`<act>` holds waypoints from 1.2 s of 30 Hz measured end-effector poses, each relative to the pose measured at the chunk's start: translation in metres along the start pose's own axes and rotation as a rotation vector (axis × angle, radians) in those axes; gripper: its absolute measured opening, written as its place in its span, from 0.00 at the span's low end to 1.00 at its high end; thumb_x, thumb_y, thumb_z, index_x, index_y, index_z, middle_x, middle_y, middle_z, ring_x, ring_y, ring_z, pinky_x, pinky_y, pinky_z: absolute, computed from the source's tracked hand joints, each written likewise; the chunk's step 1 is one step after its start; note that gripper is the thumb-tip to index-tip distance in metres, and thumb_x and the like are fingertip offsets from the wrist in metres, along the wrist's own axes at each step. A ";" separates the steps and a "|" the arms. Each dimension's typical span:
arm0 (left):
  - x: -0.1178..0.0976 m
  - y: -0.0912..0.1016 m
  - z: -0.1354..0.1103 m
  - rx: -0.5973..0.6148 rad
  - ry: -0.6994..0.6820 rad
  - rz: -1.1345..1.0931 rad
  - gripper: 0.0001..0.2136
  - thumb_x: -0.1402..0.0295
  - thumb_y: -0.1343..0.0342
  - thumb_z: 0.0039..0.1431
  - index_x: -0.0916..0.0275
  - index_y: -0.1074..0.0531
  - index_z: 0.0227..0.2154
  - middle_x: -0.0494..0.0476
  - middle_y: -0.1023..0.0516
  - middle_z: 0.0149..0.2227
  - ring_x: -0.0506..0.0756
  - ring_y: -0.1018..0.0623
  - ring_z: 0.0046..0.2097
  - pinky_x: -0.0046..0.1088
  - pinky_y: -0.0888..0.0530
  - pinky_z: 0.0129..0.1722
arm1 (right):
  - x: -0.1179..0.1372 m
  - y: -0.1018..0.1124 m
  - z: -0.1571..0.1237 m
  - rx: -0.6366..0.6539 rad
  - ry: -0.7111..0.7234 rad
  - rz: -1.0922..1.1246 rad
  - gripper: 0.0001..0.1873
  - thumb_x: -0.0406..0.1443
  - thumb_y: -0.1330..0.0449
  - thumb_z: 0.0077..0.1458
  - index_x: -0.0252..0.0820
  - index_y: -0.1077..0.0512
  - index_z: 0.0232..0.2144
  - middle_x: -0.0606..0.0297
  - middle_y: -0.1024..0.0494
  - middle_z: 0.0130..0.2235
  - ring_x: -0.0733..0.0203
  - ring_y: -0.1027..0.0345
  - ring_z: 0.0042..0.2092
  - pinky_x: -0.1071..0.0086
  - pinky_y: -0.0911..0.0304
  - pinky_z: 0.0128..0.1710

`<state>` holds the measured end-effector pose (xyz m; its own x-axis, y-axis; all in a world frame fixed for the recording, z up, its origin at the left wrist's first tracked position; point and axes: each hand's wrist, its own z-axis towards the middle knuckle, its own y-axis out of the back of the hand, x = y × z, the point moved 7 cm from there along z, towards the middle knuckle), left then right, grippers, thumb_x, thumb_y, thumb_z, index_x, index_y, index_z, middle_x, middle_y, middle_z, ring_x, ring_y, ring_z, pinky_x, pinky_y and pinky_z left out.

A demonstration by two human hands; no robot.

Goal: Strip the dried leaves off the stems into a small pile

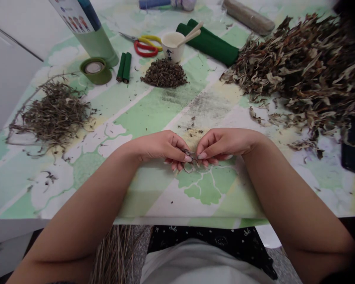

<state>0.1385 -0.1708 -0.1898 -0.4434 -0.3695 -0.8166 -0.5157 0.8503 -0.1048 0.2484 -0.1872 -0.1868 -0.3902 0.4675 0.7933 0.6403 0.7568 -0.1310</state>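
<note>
Close together above the near part of the table, my left hand (174, 150) and my right hand (221, 146) pinch a small piece of dried leaf (192, 155) between thumbs and fingers. The leaf is brown and curled, and the fingertips partly cover it. Just beyond the hands, a few dark crumbs (192, 128) lie on the cloth. Further back sits a heap of crumbled dark dried leaf (165, 73) in front of a white cup (173, 41) with two pale sticks in it.
A big pile of dried leaves (301, 71) covers the right side, and a heap of thin stems (53, 112) lies left. Behind are red-and-yellow scissors (146, 48), green rolls (124, 67), a larger green roll (213, 45), a tall canister (91, 39) and its green lid (96, 75).
</note>
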 end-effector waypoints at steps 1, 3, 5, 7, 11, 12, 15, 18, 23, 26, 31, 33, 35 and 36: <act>0.000 0.000 0.000 -0.003 0.003 0.002 0.03 0.69 0.36 0.41 0.63 0.22 0.22 0.56 0.24 0.18 0.51 0.27 0.19 0.23 0.36 0.17 | 0.000 0.000 0.000 0.012 0.006 -0.002 0.06 0.37 0.38 0.43 0.40 0.24 0.24 0.66 0.24 0.22 0.72 0.39 0.19 0.78 0.56 0.12; 0.001 -0.001 0.000 0.007 0.009 0.011 0.04 0.69 0.37 0.42 0.62 0.22 0.23 0.56 0.24 0.19 0.51 0.27 0.19 0.23 0.35 0.18 | 0.002 -0.001 -0.001 0.030 0.026 -0.009 0.06 0.37 0.39 0.44 0.40 0.24 0.24 0.66 0.24 0.22 0.72 0.39 0.19 0.78 0.57 0.12; 0.002 0.001 0.001 -0.011 0.009 0.012 0.03 0.69 0.36 0.41 0.62 0.22 0.23 0.56 0.24 0.19 0.51 0.27 0.20 0.23 0.35 0.18 | 0.004 -0.002 -0.001 0.038 0.036 -0.014 0.07 0.37 0.39 0.46 0.40 0.24 0.24 0.66 0.24 0.22 0.72 0.40 0.19 0.78 0.57 0.12; 0.002 0.004 0.001 -0.055 0.003 0.005 0.04 0.70 0.35 0.39 0.62 0.22 0.22 0.56 0.24 0.19 0.52 0.26 0.20 0.23 0.35 0.18 | 0.005 -0.003 -0.001 0.035 0.025 -0.017 0.08 0.38 0.39 0.46 0.40 0.24 0.23 0.66 0.24 0.22 0.73 0.41 0.18 0.77 0.57 0.12; 0.002 0.002 0.001 -0.016 0.010 0.011 0.04 0.70 0.36 0.41 0.62 0.22 0.23 0.56 0.24 0.19 0.53 0.25 0.21 0.24 0.35 0.19 | 0.005 -0.005 0.000 0.004 0.001 -0.011 0.07 0.38 0.38 0.44 0.39 0.24 0.22 0.66 0.25 0.21 0.73 0.42 0.17 0.77 0.57 0.13; 0.002 0.000 0.001 0.000 0.011 0.012 0.04 0.69 0.36 0.41 0.62 0.22 0.23 0.56 0.24 0.19 0.52 0.25 0.21 0.24 0.35 0.19 | 0.005 -0.005 0.001 -0.004 -0.002 -0.006 0.07 0.38 0.37 0.44 0.39 0.24 0.22 0.66 0.25 0.21 0.73 0.42 0.17 0.77 0.57 0.13; 0.001 -0.001 0.001 0.014 0.001 0.013 0.04 0.68 0.37 0.42 0.63 0.22 0.23 0.56 0.24 0.19 0.51 0.26 0.20 0.23 0.36 0.18 | 0.003 -0.004 0.002 -0.001 -0.010 -0.006 0.06 0.37 0.37 0.43 0.39 0.24 0.23 0.66 0.24 0.22 0.73 0.42 0.18 0.77 0.57 0.13; 0.000 -0.002 0.002 0.041 -0.014 0.028 0.06 0.67 0.38 0.45 0.64 0.22 0.25 0.56 0.23 0.20 0.49 0.28 0.19 0.22 0.37 0.18 | 0.002 -0.004 0.002 0.022 -0.014 -0.013 0.06 0.37 0.38 0.44 0.39 0.24 0.23 0.66 0.24 0.22 0.73 0.42 0.18 0.78 0.56 0.14; 0.000 -0.004 0.001 0.103 -0.024 0.056 0.07 0.67 0.39 0.48 0.65 0.23 0.27 0.54 0.23 0.21 0.46 0.29 0.20 0.20 0.36 0.19 | 0.001 -0.004 0.002 0.068 -0.024 -0.014 0.06 0.36 0.39 0.46 0.36 0.26 0.25 0.68 0.26 0.23 0.75 0.41 0.19 0.80 0.54 0.14; 0.001 -0.004 0.001 0.117 -0.030 0.064 0.06 0.67 0.40 0.49 0.65 0.23 0.28 0.53 0.23 0.21 0.46 0.28 0.21 0.19 0.37 0.20 | 0.001 -0.004 0.002 0.080 -0.026 -0.014 0.06 0.35 0.39 0.47 0.36 0.26 0.26 0.68 0.26 0.23 0.75 0.41 0.20 0.80 0.55 0.14; 0.001 -0.004 0.002 0.112 -0.041 0.060 0.07 0.67 0.40 0.49 0.64 0.23 0.29 0.53 0.23 0.21 0.46 0.28 0.21 0.19 0.37 0.19 | 0.000 -0.004 0.002 0.081 -0.018 -0.016 0.05 0.35 0.39 0.47 0.37 0.26 0.26 0.68 0.25 0.24 0.74 0.41 0.21 0.79 0.54 0.15; 0.001 -0.004 0.002 0.107 -0.037 0.063 0.07 0.67 0.40 0.49 0.64 0.22 0.29 0.53 0.23 0.21 0.46 0.28 0.20 0.19 0.38 0.19 | 0.000 -0.003 0.002 0.077 -0.012 -0.013 0.05 0.35 0.39 0.47 0.37 0.25 0.26 0.68 0.25 0.24 0.74 0.41 0.20 0.78 0.54 0.15; 0.000 -0.004 0.001 0.100 -0.036 0.063 0.07 0.67 0.40 0.49 0.64 0.22 0.28 0.53 0.23 0.21 0.46 0.28 0.20 0.19 0.38 0.18 | 0.000 -0.003 0.002 0.076 -0.004 -0.011 0.05 0.35 0.39 0.47 0.37 0.25 0.26 0.67 0.25 0.24 0.74 0.41 0.20 0.78 0.54 0.15; -0.001 -0.004 0.001 0.098 -0.039 0.059 0.06 0.67 0.40 0.49 0.64 0.22 0.28 0.53 0.23 0.21 0.46 0.28 0.20 0.18 0.38 0.18 | 0.000 -0.003 0.002 0.074 0.000 -0.011 0.06 0.35 0.39 0.47 0.38 0.24 0.26 0.66 0.24 0.24 0.74 0.41 0.20 0.77 0.54 0.15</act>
<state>0.1421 -0.1738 -0.1893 -0.4411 -0.3043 -0.8443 -0.4145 0.9035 -0.1091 0.2454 -0.1882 -0.1878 -0.3966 0.4589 0.7950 0.5853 0.7936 -0.1661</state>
